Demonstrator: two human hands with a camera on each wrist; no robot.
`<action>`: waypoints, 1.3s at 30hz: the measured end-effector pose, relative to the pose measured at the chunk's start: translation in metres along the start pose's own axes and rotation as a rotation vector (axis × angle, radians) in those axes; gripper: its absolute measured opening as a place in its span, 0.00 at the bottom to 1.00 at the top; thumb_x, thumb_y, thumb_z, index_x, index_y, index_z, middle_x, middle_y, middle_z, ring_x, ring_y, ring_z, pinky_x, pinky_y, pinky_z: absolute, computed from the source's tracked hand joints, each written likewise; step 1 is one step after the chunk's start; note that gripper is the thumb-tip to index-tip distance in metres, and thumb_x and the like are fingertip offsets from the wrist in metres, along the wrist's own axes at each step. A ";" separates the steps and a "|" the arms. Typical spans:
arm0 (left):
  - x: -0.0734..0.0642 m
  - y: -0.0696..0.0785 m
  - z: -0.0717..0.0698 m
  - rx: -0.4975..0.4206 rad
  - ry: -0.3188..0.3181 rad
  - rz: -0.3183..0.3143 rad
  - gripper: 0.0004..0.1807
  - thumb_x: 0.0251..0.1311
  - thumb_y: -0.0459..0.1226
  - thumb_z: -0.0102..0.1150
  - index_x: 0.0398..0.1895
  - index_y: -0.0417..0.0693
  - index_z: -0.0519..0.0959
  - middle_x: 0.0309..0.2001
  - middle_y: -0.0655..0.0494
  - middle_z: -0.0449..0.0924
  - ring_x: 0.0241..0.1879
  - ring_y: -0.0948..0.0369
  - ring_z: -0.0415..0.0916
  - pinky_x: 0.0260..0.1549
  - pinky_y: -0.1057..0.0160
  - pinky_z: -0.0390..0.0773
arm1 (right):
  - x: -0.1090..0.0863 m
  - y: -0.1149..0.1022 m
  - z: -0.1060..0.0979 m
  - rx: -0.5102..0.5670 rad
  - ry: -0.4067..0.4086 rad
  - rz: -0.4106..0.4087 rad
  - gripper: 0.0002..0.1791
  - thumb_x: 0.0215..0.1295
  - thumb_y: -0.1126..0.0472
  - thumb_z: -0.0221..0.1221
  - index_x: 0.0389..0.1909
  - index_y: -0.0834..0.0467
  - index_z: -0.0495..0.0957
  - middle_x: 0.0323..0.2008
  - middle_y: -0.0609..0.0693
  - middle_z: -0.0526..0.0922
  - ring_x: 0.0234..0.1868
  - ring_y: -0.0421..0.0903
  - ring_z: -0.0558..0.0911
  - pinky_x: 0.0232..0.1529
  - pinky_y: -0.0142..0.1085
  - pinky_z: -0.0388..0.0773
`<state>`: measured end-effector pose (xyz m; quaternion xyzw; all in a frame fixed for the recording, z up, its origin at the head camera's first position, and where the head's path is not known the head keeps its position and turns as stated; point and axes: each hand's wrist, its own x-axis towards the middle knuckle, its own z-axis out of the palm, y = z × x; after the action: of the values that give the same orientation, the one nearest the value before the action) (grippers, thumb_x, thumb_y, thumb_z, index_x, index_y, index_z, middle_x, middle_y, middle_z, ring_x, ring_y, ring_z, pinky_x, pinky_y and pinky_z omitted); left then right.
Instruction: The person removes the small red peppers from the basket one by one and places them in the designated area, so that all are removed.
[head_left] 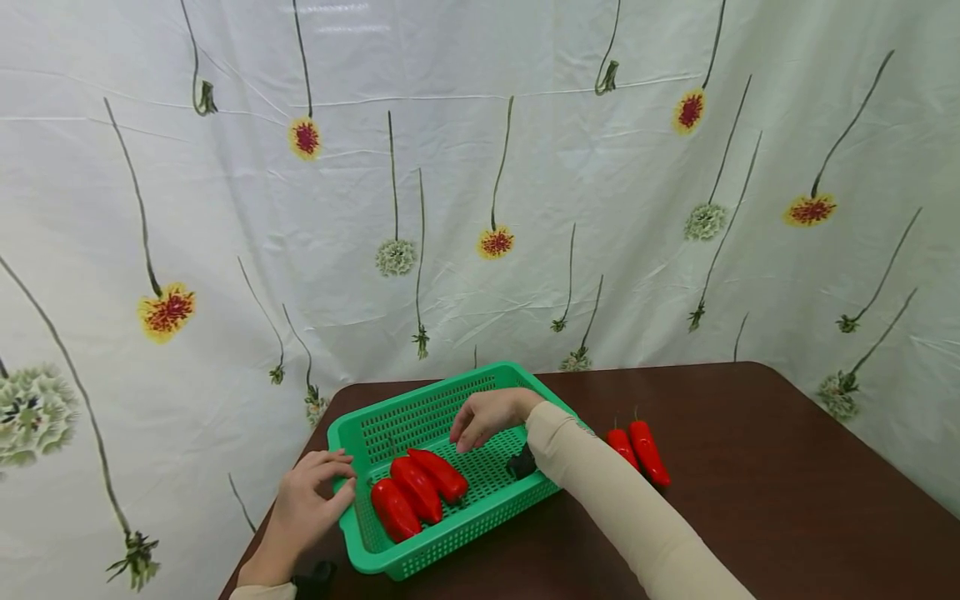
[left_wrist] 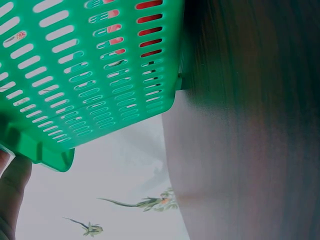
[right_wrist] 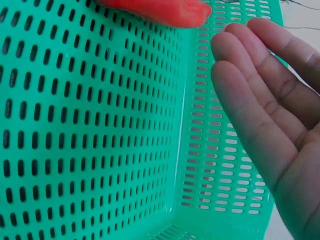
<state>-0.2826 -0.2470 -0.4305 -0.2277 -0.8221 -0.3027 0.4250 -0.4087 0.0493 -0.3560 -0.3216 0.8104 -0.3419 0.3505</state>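
Observation:
A green plastic basket [head_left: 442, 546] with slotted walls stands on the table, and three red peppers [head_left: 416, 489] lie side by side in its left half. At its left end my left hand [head_left: 306, 504] holds the rim, fingers bent at the edge; in the left wrist view a finger [left_wrist: 14, 187] touches the rim's outer lip. Over the middle of the basket hangs my right hand [head_left: 487, 417], fingers loosely bent and pointing down, with nothing in them. The right wrist view shows its fingers apart from one red pepper [right_wrist: 165, 11].
Two more red peppers [head_left: 649, 454] lie on the dark brown table [head_left: 780, 483], right of the basket and partly behind the right sleeve [head_left: 622, 500]. A white flower-patterned cloth [head_left: 450, 183] hangs behind the table.

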 end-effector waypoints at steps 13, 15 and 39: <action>0.001 -0.001 0.001 -0.010 -0.001 0.009 0.14 0.39 0.22 0.69 0.21 0.53 0.84 0.35 0.52 0.88 0.41 0.52 0.82 0.49 0.86 0.67 | 0.007 -0.001 0.011 -0.006 0.033 -0.004 0.22 0.67 0.66 0.61 0.60 0.69 0.76 0.60 0.63 0.79 0.52 0.46 0.84 0.63 0.50 0.76; 0.001 0.000 0.001 -0.010 0.000 0.008 0.14 0.39 0.22 0.69 0.21 0.53 0.84 0.35 0.52 0.88 0.41 0.52 0.82 0.49 0.86 0.67 | 0.008 -0.002 0.013 -0.015 0.037 -0.001 0.22 0.67 0.65 0.62 0.60 0.69 0.76 0.60 0.62 0.79 0.51 0.46 0.84 0.62 0.48 0.77; 0.000 0.000 0.000 -0.005 -0.005 -0.003 0.12 0.40 0.23 0.69 0.21 0.51 0.84 0.35 0.50 0.88 0.42 0.51 0.82 0.50 0.86 0.66 | 0.015 0.006 0.025 -0.037 0.084 0.050 0.18 0.65 0.63 0.65 0.55 0.64 0.80 0.52 0.52 0.83 0.49 0.45 0.83 0.58 0.45 0.81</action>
<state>-0.2831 -0.2471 -0.4304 -0.2284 -0.8228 -0.3050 0.4217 -0.3991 0.0330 -0.3784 -0.2932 0.8384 -0.3314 0.3184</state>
